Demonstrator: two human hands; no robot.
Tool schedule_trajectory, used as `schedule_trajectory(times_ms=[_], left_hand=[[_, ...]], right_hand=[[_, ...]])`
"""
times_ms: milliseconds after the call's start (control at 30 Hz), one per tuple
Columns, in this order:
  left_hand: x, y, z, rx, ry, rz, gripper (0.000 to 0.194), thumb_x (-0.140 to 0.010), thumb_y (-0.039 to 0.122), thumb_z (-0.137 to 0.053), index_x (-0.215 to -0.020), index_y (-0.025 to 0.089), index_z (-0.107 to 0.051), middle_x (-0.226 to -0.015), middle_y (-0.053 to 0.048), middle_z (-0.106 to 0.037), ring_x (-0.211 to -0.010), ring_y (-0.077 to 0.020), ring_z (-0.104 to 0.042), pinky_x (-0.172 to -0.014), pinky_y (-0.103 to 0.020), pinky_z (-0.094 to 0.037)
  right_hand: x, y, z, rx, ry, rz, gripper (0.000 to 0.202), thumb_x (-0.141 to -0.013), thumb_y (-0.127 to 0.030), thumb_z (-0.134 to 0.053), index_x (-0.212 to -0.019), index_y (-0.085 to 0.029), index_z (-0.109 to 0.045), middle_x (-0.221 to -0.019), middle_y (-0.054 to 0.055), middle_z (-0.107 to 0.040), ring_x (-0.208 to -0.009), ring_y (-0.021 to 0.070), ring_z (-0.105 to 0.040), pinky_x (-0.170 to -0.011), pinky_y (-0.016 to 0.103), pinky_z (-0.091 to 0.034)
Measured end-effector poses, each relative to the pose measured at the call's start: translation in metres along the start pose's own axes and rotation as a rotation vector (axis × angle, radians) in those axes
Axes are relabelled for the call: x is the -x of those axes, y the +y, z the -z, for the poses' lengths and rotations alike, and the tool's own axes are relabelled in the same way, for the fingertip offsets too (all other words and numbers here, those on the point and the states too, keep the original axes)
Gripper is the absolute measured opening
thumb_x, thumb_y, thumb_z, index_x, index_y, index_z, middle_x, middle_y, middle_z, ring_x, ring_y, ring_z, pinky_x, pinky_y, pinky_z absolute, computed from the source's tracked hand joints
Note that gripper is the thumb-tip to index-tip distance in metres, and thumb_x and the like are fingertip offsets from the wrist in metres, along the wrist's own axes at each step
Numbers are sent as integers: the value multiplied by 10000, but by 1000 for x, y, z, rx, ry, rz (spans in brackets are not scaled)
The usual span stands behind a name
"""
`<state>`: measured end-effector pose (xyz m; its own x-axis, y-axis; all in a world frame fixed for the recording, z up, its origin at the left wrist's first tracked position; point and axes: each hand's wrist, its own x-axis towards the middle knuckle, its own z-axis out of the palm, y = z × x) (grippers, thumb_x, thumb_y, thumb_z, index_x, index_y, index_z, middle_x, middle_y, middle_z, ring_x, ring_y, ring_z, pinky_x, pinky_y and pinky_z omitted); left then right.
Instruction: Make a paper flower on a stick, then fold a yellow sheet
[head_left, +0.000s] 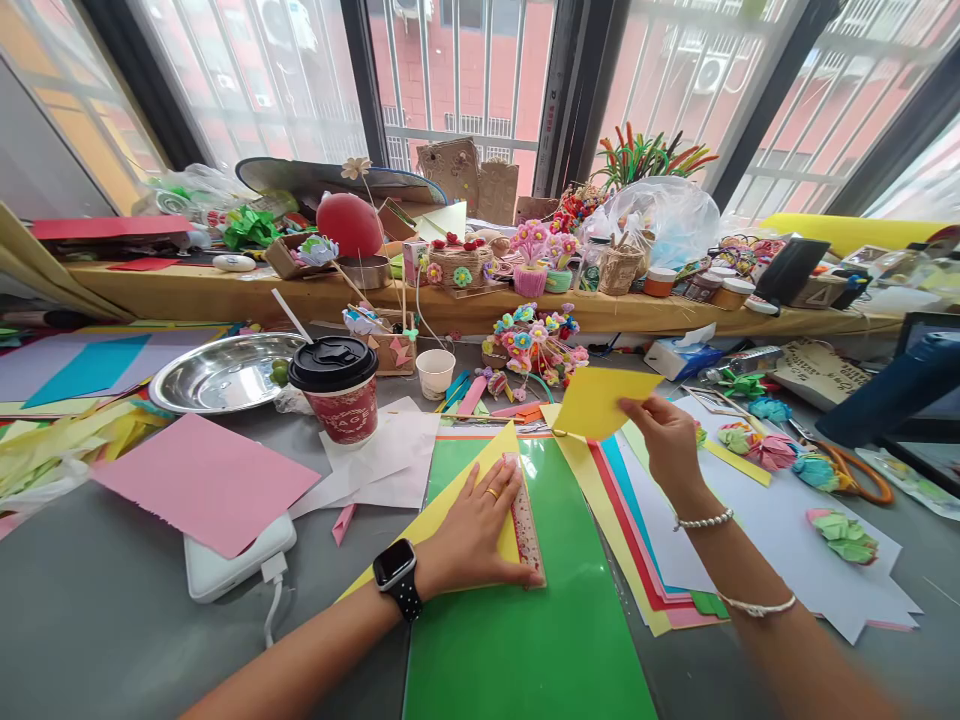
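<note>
My left hand point(480, 525) lies with its fingers stretched out, pressing on a ruler point(529, 530) with a reddish pattern and on a yellow paper sheet point(442, 490) beneath it. The ruler runs along the sheet's right edge. Both rest on a glossy green board point(525, 650). Raised over the board's far right corner, my right hand point(664, 440) pinches the edge of a separate yellow paper piece point(600, 402) between thumb and fingers. Part of the yellow sheet is hidden by my left hand and wrist.
Left of the board stand a lidded coffee cup point(341, 405), a metal plate point(202, 375) and pink paper point(210, 485) over a white power bank point(240, 565). To the right are stacked coloured sheets point(645, 550), orange-handled scissors point(862, 475) and crumpled paper balls point(844, 535). A cluttered ledge point(465, 306) runs behind.
</note>
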<state>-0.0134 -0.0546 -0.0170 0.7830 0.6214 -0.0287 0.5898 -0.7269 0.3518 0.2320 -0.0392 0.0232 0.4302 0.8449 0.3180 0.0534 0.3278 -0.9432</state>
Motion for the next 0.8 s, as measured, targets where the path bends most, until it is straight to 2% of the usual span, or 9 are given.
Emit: schedule_trajectory(times_ms=[133,233,333,400,500,600,667,733,800], left_hand=[[0,-1,6,-6,-10,-16,1049,-577,746,-408,-1339,82,-130,-1399,-182,-89,-1284,-290,-38,-1030,-477,-23],[3,-7,14,-43,-13,2,1048,-561,727,-456,-1333,82,-162,-1390,-191,-134,-1279,-309,-45,-1018,-511,-16],[10,-20,23,-66,-41,84,1023,-513,708,-526,-1308,124,-256,-1381,-193,-178,-1267,-339,-104,-996,-550,-77],[14,-29,30,-55,-28,128,930,-520,692,-543,-1258,155,-363,-1360,-184,-255,-1256,-349,-160,-984,-562,-125],[15,-34,42,42,128,188,623,-656,597,-519,-1139,204,-505,-1309,-130,-384,-1199,-311,-328,-979,-497,-238],[8,-29,49,316,260,171,437,-790,481,-422,-1132,219,-497,-1182,-56,-535,-1079,-211,-485,-908,-344,-385],[1,-26,49,483,266,204,432,-782,436,-463,-1122,173,-499,-1075,-65,-602,-945,-189,-569,-802,-291,-458],[-6,-25,44,546,270,243,416,-776,397,-486,-1093,129,-515,-913,-68,-656,-820,-181,-609,-727,-279,-482],[-12,-27,38,539,263,277,341,-767,378,-500,-935,97,-596,-827,-85,-663,-768,-195,-614,-697,-289,-485]], right_hand=[[6,0,8,-150,217,-30,211,-596,-347,-691,-694,-193,-585,-649,-74,-567,-401,9,-349,-375,160,-321],[11,3,7,-244,265,-75,238,-583,-351,-695,-699,-199,-553,-645,-87,-547,-364,-8,-305,-328,140,-291],[16,12,-1,-312,234,-130,260,-566,-359,-700,-654,-197,-517,-553,-101,-498,-344,-2,-317,-308,128,-297],[19,21,-8,-341,180,-179,267,-568,-365,-699,-631,-192,-506,-466,-112,-426,-324,6,-308,-292,129,-293],[24,34,-17,-374,114,-246,256,-575,-356,-701,-667,-186,-533,-473,-107,-432,-329,11,-315,-293,132,-308],[29,42,-20,-398,76,-304,260,-579,-324,-708,-752,-186,-572,-632,-78,-533,-355,-7,-325,-303,121,-313],[33,44,-21,-405,54,-338,256,-585,-310,-709,-770,-185,-584,-700,-68,-555,-363,-17,-327,-307,114,-310],[35,44,-21,-405,33,-361,246,-590,-299,-709,-771,-182,-591,-716,-65,-559,-367,-22,-331,-313,108,-312],[37,43,-21,-398,14,-374,224,-597,-291,-707,-750,-175,-593,-678,-68,-550,-365,-23,-334,-322,104,-318]])
